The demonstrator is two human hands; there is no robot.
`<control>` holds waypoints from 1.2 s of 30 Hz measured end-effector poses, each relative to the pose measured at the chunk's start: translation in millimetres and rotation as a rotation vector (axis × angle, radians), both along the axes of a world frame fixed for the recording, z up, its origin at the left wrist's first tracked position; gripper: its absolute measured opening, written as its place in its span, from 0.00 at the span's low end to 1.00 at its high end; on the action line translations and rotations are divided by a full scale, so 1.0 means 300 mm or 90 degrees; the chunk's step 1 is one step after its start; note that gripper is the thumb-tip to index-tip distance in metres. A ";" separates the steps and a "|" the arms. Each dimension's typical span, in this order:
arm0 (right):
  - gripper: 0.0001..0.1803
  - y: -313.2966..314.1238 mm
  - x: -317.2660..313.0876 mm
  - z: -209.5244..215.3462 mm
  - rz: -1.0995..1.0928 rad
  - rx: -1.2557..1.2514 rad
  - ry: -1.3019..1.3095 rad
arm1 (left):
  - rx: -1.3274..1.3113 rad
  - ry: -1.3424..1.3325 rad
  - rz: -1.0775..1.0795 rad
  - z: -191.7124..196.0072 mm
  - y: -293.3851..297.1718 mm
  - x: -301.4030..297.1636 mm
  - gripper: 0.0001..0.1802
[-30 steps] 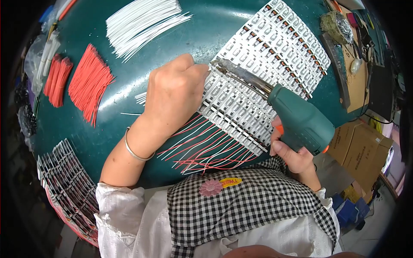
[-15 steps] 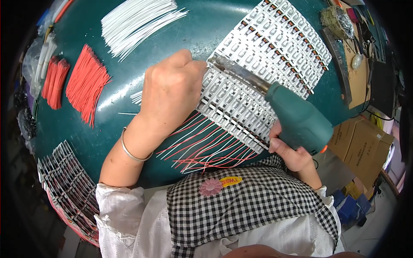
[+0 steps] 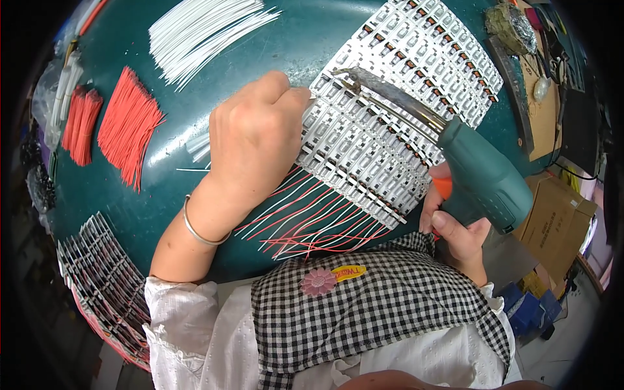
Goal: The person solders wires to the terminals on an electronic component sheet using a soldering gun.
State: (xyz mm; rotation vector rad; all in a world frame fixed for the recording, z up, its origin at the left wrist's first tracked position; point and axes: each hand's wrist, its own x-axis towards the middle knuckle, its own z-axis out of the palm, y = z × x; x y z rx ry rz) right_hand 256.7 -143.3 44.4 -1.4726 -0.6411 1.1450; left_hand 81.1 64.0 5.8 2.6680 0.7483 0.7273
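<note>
A glossy dark-green tabletop fills the middle, its surface catching a broad streak of whitish glare toward the left edge. Below its right edge stands a brown cardboard box, with small blue boxes lower down near pale, smooth flooring. Past the left edge the surroundings sink into shadow, too dark to make out.

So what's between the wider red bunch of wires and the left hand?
Green tabletop and, right beside the left hand, some white wires; the head view shows it.
</note>
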 end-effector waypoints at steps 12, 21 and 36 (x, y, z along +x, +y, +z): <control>0.30 -0.047 0.010 -0.006 0.026 -0.028 -0.049 | -0.005 -0.068 -0.027 -0.013 -0.024 0.001 0.09; 0.28 -0.051 0.026 -0.026 0.100 -0.054 -0.048 | -0.053 -0.040 -0.003 -0.004 -0.036 0.007 0.08; 0.26 -0.070 0.030 -0.048 0.134 -0.082 -0.073 | -0.017 -0.016 -0.015 0.009 -0.030 0.015 0.08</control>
